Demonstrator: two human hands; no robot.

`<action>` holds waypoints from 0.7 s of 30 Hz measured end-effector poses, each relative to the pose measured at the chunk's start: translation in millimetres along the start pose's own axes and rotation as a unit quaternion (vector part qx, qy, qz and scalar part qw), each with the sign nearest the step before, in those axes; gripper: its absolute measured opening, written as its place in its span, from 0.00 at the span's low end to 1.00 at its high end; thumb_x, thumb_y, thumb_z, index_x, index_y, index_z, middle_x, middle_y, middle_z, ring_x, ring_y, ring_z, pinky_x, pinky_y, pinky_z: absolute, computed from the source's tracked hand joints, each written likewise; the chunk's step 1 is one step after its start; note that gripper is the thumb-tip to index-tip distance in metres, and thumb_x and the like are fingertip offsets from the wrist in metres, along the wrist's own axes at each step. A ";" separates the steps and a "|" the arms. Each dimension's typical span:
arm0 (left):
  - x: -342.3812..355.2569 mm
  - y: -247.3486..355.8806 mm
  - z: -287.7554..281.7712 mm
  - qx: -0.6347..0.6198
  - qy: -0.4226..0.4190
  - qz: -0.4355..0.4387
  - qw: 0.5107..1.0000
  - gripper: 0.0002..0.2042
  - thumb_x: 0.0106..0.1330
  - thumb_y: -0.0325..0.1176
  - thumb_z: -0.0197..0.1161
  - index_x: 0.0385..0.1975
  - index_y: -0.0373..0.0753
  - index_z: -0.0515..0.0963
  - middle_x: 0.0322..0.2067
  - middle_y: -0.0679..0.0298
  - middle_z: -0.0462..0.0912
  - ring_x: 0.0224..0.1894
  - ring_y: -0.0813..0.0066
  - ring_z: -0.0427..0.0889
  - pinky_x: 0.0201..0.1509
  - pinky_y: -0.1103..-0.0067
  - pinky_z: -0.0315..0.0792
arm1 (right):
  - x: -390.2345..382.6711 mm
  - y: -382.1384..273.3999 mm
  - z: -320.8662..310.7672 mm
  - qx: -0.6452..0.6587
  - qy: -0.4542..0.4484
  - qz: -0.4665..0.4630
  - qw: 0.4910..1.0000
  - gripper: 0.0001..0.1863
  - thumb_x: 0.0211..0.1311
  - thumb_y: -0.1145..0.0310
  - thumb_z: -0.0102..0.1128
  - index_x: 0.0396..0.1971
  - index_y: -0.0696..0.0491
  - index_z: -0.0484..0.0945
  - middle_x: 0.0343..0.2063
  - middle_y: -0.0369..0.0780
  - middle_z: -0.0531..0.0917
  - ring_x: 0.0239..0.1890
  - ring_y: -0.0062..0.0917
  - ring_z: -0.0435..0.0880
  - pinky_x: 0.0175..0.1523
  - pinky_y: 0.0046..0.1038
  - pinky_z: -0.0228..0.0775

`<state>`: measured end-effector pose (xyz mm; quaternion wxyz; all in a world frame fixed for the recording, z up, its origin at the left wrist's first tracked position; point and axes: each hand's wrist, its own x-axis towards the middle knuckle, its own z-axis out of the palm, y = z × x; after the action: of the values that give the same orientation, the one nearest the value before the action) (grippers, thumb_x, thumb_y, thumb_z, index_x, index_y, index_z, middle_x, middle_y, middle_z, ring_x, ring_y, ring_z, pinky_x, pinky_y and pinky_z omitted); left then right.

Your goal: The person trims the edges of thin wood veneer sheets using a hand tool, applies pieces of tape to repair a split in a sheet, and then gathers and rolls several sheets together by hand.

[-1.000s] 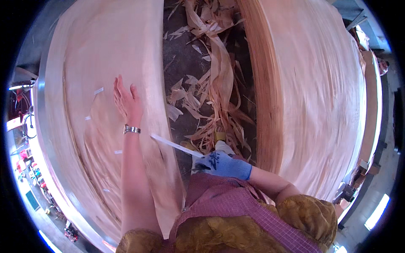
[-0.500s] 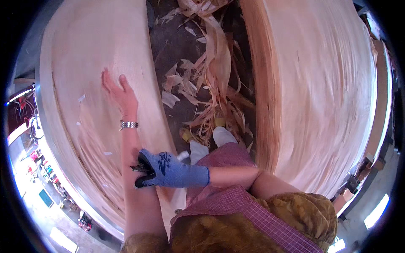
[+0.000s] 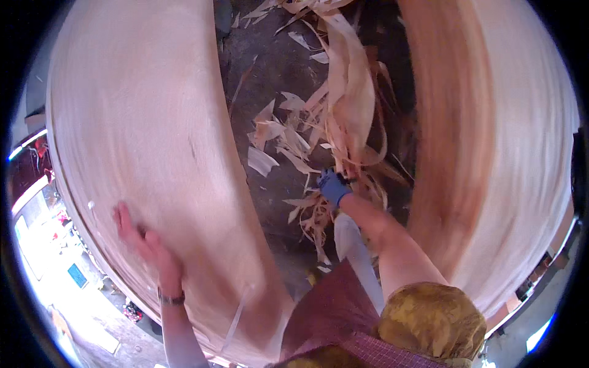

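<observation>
Wood scraps [image 3: 353,92]: on the floor [image 3: 267,73], beside the left stack [image 3: 153,122].
Right hand [image 3: 333,186]: gloved, now down at the scraps (grip hidden, can't tell), so work shifts floorward.
Left hand [image 3: 147,245]: thumb and fingers apart, near the stack's outer edge.

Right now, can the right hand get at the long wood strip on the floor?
Probably yes: the gloved right hand is down by the near end of the strip, with nothing visible between them.

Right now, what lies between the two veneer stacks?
In the head view, dark floor strewn with torn veneer strips separates the left stack from the right stack. The blue-gloved right hand, a white trouser leg and maroon cloth show there.
</observation>
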<state>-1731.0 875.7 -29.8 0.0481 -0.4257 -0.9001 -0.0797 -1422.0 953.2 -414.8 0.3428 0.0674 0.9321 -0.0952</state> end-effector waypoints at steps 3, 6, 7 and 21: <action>1.3 2.5 0.3 -0.023 -0.006 -0.001 1.000 0.36 0.71 0.60 0.32 0.68 0.35 0.54 0.69 0.51 0.50 0.72 0.53 0.48 0.73 0.60 0.46 | 91.1 57.9 49.5 -0.081 -0.067 -0.031 0.994 0.24 0.58 0.66 0.52 0.57 0.51 0.74 0.61 0.43 0.70 0.63 0.44 0.67 0.49 0.42 0.70; 10.2 36.0 11.4 -0.128 -0.035 -0.122 0.984 0.42 0.65 0.68 0.32 0.69 0.39 0.48 0.68 0.51 0.50 0.71 0.51 0.48 0.71 0.52 0.50 | 151.9 99.9 96.6 -0.083 -0.005 0.020 0.996 0.21 0.59 0.67 0.52 0.53 0.46 0.79 0.66 0.38 0.65 0.67 0.34 0.63 0.38 0.42 0.71; 15.7 42.7 12.8 -0.116 -0.047 -0.136 0.983 0.43 0.64 0.69 0.32 0.69 0.39 0.48 0.68 0.51 0.50 0.71 0.51 0.49 0.70 0.52 0.51 | 162.1 114.5 113.4 -0.133 0.036 0.031 0.990 0.21 0.57 0.67 0.53 0.52 0.45 0.80 0.64 0.35 0.67 0.65 0.31 0.65 0.36 0.40 0.70; 1.0 3.5 9.8 0.012 -0.019 -0.139 0.990 0.46 0.59 0.73 0.32 0.69 0.40 0.50 0.66 0.51 0.54 0.69 0.51 0.53 0.69 0.54 0.55 | 15.5 206.9 148.6 0.131 0.039 0.201 0.970 0.16 0.56 0.71 0.53 0.45 0.49 0.77 0.45 0.44 0.78 0.48 0.37 0.76 0.48 0.37 0.70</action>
<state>-1729.1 880.5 -38.9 0.0245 -0.2977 -0.9520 -0.0665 -1301.2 1122.2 -563.0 0.3064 0.3018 0.8914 -0.1431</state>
